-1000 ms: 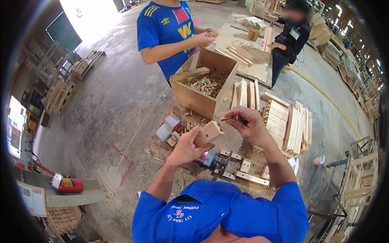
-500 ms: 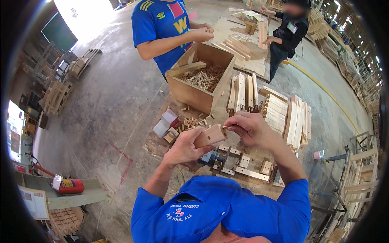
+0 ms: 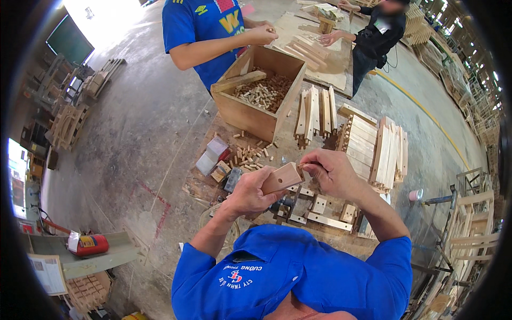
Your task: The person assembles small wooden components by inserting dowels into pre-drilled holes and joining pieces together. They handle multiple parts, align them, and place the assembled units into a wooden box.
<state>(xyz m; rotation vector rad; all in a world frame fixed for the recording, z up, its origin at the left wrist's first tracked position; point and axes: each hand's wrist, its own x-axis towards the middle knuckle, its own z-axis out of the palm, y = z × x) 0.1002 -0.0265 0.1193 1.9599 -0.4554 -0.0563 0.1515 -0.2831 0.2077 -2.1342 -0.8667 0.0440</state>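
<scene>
My left hand (image 3: 248,191) is closed round a short pale wooden block (image 3: 281,180) with a round hole in its face, held tilted above the bench. My right hand (image 3: 332,172) pinches at the block's far right end, thumb and fingertips together. Between those fingertips is a small brownish piece that looks like a wooden dowel, mostly hidden. Loose dowels (image 3: 250,156) lie scattered on the bench beyond my left hand. Below my hands sits a metal clamping jig (image 3: 298,207) with wooden blocks in it.
A wooden box (image 3: 246,113) full of dowels stands at the bench's far side. Rails (image 3: 316,114) and stacked strips (image 3: 362,146) lie to its right. Across the bench, a person in a blue shirt (image 3: 208,42) works with both hands; a person in black (image 3: 376,40) sits farther right.
The block and both my hands have shifted slightly right, still together. The far person in black has lowered a wooden piece and now reaches an open hand over the table.
</scene>
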